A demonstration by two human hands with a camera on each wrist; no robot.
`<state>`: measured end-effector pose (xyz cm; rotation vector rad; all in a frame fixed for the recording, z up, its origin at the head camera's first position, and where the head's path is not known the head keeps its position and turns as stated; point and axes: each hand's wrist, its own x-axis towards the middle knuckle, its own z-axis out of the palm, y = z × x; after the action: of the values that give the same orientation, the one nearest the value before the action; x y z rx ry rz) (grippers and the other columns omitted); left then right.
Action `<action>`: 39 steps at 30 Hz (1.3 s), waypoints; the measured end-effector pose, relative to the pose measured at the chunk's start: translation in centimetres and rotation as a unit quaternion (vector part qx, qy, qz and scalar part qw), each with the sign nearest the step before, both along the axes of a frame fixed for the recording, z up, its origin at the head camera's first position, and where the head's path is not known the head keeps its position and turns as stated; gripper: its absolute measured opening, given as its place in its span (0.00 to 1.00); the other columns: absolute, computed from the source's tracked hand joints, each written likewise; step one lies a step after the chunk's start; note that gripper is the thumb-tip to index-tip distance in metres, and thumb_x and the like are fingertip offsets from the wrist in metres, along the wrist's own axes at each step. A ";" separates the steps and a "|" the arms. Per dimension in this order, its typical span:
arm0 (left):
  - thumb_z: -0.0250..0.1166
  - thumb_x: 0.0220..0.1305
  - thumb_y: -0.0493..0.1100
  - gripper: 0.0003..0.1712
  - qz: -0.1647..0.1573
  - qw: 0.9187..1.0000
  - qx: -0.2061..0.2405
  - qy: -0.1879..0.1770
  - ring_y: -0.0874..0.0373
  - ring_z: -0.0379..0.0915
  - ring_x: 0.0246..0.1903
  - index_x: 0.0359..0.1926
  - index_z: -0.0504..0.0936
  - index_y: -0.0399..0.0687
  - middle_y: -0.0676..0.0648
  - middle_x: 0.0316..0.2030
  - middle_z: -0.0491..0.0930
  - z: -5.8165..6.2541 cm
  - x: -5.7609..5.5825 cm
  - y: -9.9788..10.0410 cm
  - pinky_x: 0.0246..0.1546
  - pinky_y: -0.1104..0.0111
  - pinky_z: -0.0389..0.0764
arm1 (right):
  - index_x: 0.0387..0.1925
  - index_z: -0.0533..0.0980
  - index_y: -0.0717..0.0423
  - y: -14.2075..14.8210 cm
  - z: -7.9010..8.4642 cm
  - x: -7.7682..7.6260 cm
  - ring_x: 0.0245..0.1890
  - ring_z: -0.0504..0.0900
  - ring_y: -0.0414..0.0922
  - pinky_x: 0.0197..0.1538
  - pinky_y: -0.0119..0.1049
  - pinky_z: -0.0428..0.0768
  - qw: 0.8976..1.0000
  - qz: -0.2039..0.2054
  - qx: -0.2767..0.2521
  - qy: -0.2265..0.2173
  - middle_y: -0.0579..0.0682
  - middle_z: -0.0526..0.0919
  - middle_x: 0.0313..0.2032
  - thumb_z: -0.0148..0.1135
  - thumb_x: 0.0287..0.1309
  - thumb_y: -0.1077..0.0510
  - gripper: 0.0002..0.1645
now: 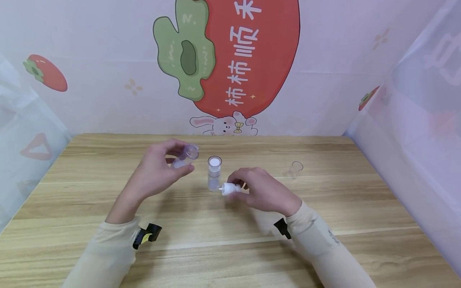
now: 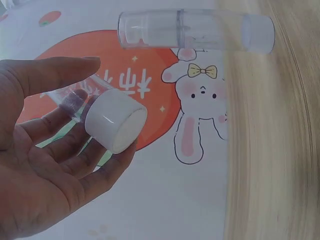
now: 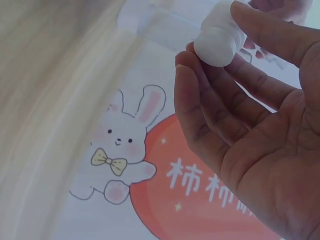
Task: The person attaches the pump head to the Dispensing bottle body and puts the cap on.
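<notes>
My left hand (image 1: 156,170) holds a clear plastic bottle (image 1: 183,159) tilted above the table, its open rim up and to the right. In the left wrist view the bottle's white base (image 2: 116,121) shows between thumb and fingers. My right hand (image 1: 257,188) pinches a white pump head (image 1: 229,189), a thin stem sticking out to the left. The right wrist view shows the pump head (image 3: 220,37) between thumb and fingertips. Between both hands a clear bottle (image 1: 214,178) with a white inner top stands upright, overlapped at its base by the stem.
A clear cap (image 1: 294,171) stands on the wooden table (image 1: 324,208), right of and behind my right hand. A printed cloth (image 1: 126,104) with persimmons and a rabbit hangs along the table's back edge, with similar sheets at both sides.
</notes>
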<state>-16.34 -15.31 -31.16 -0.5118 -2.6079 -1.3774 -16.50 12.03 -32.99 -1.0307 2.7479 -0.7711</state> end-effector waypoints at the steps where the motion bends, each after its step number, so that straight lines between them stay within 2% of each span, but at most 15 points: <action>1: 0.73 0.57 0.32 0.23 -0.003 1.000 0.000 -0.001 0.48 0.79 0.46 0.55 0.81 0.38 0.42 0.47 0.82 0.0 0.0 0.1 0.50 0.51 0.82 | 0.45 0.84 0.54 0.1 0.1 0.0 0.36 0.80 0.37 0.44 0.38 0.82 1.000 -0.001 -0.001 -0.001 0.41 0.84 0.37 0.77 0.55 0.60 0.15; 6: 0.74 0.57 0.32 0.24 -0.018 1.000 -0.007 -0.007 0.48 0.79 0.45 0.55 0.81 0.38 0.43 0.48 0.82 0.1 0.3 0.6 0.50 0.52 0.82 | 0.45 0.83 0.54 0.5 0.4 -0.1 0.36 0.80 0.37 0.45 0.41 0.83 1.000 -0.004 -0.009 0.002 0.41 0.84 0.37 0.76 0.55 0.61 0.15; 13: 0.75 0.57 0.34 0.23 -0.036 0.999 -0.013 -0.013 0.46 0.78 0.46 0.54 0.82 0.38 0.43 0.47 0.83 0.4 0.8 1.3 0.50 0.51 0.81 | 0.45 0.83 0.54 0.8 0.9 -0.1 0.36 0.80 0.37 0.44 0.40 0.83 1.000 -0.006 -0.014 0.005 0.40 0.84 0.37 0.77 0.55 0.59 0.16; 19: 0.75 0.55 0.32 0.22 -0.050 0.999 -0.011 -0.011 0.50 0.78 0.43 0.52 0.83 0.40 0.46 0.45 0.83 0.2 0.8 1.6 0.48 0.53 0.82 | 0.45 0.83 0.54 1.0 1.3 -0.1 0.36 0.81 0.36 0.44 0.40 0.83 1.000 -0.003 -0.016 0.008 0.40 0.84 0.37 0.76 0.57 0.58 0.15; 28: 0.76 0.55 0.34 0.24 -0.069 0.996 -0.035 -0.035 0.50 0.78 0.44 0.53 0.82 0.38 0.47 0.43 0.83 0.3 1.1 2.2 0.47 0.55 0.83 | 0.45 0.83 0.53 1.5 1.6 -0.2 0.36 0.81 0.37 0.44 0.38 0.83 1.000 -0.009 -0.018 0.014 0.40 0.84 0.37 0.76 0.56 0.58 0.15; 39: 0.75 0.55 0.33 0.19 -0.104 0.993 -0.055 -0.031 0.48 0.79 0.43 0.49 0.84 0.40 0.47 0.41 0.83 -0.2 1.2 2.7 0.46 0.56 0.81 | 0.45 0.83 0.54 1.9 1.8 -0.2 0.36 0.81 0.39 0.42 0.41 0.83 0.999 -0.016 -0.024 0.023 0.40 0.84 0.37 0.76 0.56 0.58 0.16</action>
<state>-15.16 -12.60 -31.32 -0.7893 -2.7587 -1.3300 -16.72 13.95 -31.18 -1.0283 2.8031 -0.8324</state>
